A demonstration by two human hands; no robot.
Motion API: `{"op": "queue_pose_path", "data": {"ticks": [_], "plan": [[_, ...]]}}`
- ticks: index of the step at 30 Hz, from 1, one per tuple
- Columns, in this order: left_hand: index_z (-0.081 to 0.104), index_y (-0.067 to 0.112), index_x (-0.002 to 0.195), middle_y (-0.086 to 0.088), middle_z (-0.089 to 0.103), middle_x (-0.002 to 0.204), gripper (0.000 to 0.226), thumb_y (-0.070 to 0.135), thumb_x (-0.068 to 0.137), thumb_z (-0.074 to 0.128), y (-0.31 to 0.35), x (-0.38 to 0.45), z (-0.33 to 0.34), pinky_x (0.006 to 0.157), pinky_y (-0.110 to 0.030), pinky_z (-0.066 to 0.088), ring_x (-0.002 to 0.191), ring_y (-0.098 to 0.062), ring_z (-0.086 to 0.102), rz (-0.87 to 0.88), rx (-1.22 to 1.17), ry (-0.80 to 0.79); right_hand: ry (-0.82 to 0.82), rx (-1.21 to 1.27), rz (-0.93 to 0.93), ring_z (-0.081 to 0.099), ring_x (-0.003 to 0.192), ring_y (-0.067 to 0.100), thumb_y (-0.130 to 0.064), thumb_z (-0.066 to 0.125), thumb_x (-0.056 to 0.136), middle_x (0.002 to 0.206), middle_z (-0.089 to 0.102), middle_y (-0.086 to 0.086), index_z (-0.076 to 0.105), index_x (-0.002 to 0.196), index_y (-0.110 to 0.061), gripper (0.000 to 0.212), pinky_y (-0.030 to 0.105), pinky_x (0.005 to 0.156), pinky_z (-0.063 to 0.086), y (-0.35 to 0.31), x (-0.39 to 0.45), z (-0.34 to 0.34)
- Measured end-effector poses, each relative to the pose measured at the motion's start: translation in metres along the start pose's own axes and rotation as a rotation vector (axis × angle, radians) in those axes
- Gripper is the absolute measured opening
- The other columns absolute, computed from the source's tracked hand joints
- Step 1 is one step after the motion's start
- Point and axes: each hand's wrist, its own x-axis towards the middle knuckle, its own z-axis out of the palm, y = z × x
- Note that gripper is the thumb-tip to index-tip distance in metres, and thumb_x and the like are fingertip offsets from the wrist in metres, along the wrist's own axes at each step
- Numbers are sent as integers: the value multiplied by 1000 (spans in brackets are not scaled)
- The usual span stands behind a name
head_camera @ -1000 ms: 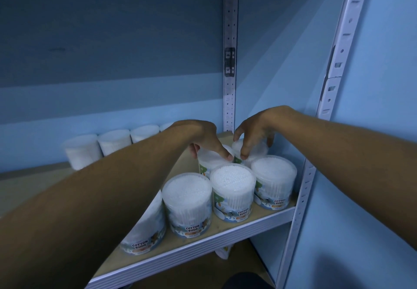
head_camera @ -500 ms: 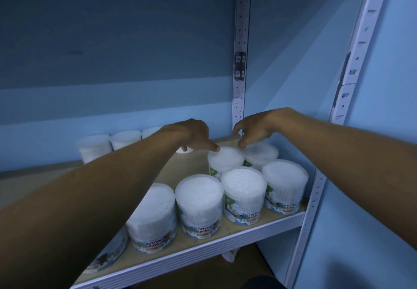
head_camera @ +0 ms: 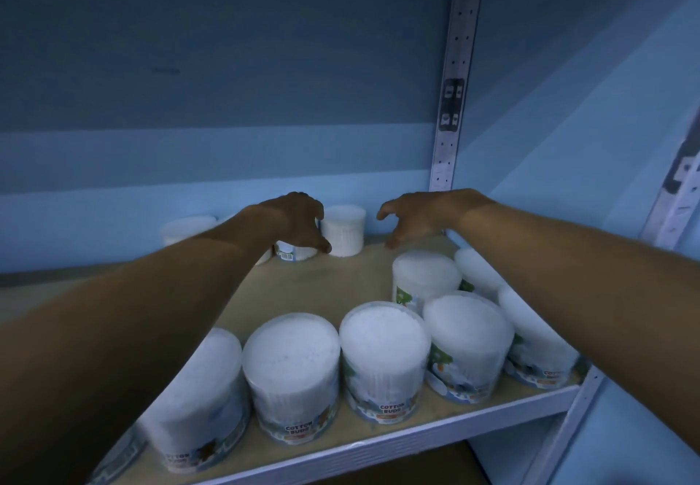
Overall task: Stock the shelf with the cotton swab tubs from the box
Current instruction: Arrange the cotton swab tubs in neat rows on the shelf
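Looking down at six o'clock, I see a front row of cotton swab tubs (head_camera: 384, 361) already lining the shelf (head_camera: 378, 450) edge, with a few more behind them at four o'clock. Bare board remains in the middle, so I judge stocking partly done; the box is not in view. Farther, at twelve o'clock, my left hand (head_camera: 293, 221) and right hand (head_camera: 416, 215) hover with fingers loosely spread, holding nothing, flanking a back-row tub (head_camera: 345, 230). The rear upright (head_camera: 452, 105) stands at one o'clock.

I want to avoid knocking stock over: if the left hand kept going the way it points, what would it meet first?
Probably the back tub: the left hand reaches toward it, fingertips beside its base. Contact is unclear.
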Motion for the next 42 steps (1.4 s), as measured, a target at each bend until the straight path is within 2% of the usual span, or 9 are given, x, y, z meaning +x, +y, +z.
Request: {"op": "queue_pose_path", "data": {"ticks": [4,13,19,22,25,28,34,39,42], "plan": [[39,25,149,-1,37,152,81,58,82,70,-16,16,1,111,-38,36,140,-23,37,-14,0,-8,45,19,-6,44,135,26,-52,66,86,154,33,3,27,155,-38,80,45,109,41,-17,28,6],[31,28,152,-2,33,154,83,58,84,67,-40,56,19,108,-41,41,137,-27,40,-34,-11,-1,68,44,-2,40,137,35,-57,64,88,158,21,6,12,158,-35,89,50,108,41,-47,91,10],[31,31,152,-1,38,149,87,60,80,69,-51,75,28,105,-43,46,133,-27,46,-46,-39,-5,76,18,3,40,137,36,-58,63,88,154,27,11,15,157,-34,88,51,108,41,-62,115,15],[33,35,151,-4,36,148,82,59,82,68,-54,80,32,106,-43,44,134,-29,45,-59,-51,6,58,4,-9,43,134,34,-56,60,91,150,35,11,20,157,-30,81,48,107,43,-66,120,16],[36,35,150,-4,39,149,77,57,84,68,-58,81,29,104,-37,43,134,-27,45,-40,-42,9,67,-10,-29,46,131,29,-51,58,94,150,43,7,27,155,-29,71,42,104,45,-67,122,17],[37,35,150,-1,38,152,76,58,84,67,-59,80,25,102,-35,40,136,-24,43,-32,-24,6,87,2,-30,46,133,28,-44,60,95,153,41,5,26,155,-31,70,39,104,45,-67,124,15],[36,33,152,-1,34,158,71,55,90,62,-55,75,24,111,-37,34,142,-23,37,-42,-1,-6,90,14,-18,44,135,28,-40,64,93,155,39,3,28,155,-30,72,40,107,44,-68,118,11],[32,31,155,-1,31,161,69,57,94,52,-45,65,22,120,-41,18,148,-24,27,-40,118,-31,69,42,-8,41,137,29,-39,68,91,157,36,3,27,155,-33,76,41,108,43,-67,110,10],[31,30,155,-2,32,160,70,58,94,51,-40,59,20,119,-41,19,147,-25,28,-35,143,-55,67,26,-8,42,136,29,-39,68,91,156,36,5,26,155,-31,77,42,108,44,-69,104,11]]}}
